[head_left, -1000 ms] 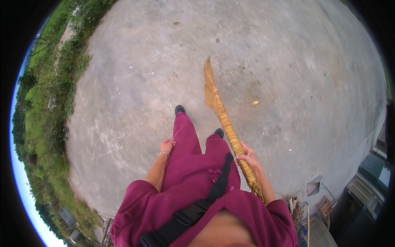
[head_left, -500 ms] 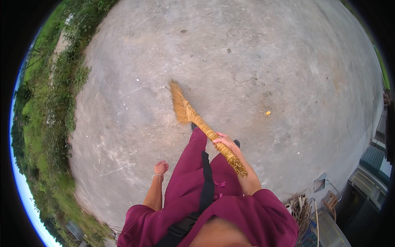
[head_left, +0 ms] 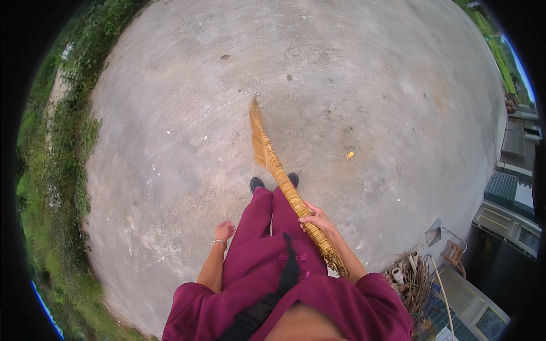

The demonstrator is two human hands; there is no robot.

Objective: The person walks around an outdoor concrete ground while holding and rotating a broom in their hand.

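A straw broom (head_left: pixel 284 181) with a thick bound handle slants across in front of my right leg. My right hand (head_left: pixel 317 218) is closed round the handle's lower stretch, above its frayed butt end. The yellow-brown bristles (head_left: pixel 257 135) fan out at the far end, over the concrete just beyond my shoes. My left hand (head_left: pixel 224 230) hangs beside my left thigh, fingers loosely curled, with nothing visible in it and a thin bracelet at the wrist. Both dark shoes (head_left: pixel 257 183) stand almost side by side below the maroon trousers.
Pale concrete ground (head_left: pixel 182 187) carries scattered specks and a small yellow scrap (head_left: pixel 350 154). Green bushes (head_left: pixel 62 170) border the left side. At the lower right are a heap of sticks (head_left: pixel 418 281), a long-handled metal dustpan (head_left: pixel 434 232) and a wooden chair (head_left: pixel 454 254) near a building.
The broom's bristle end has swung a little forward and right. My feet have come level, and the ground marks have shifted left in view. My right hand keeps its grip.
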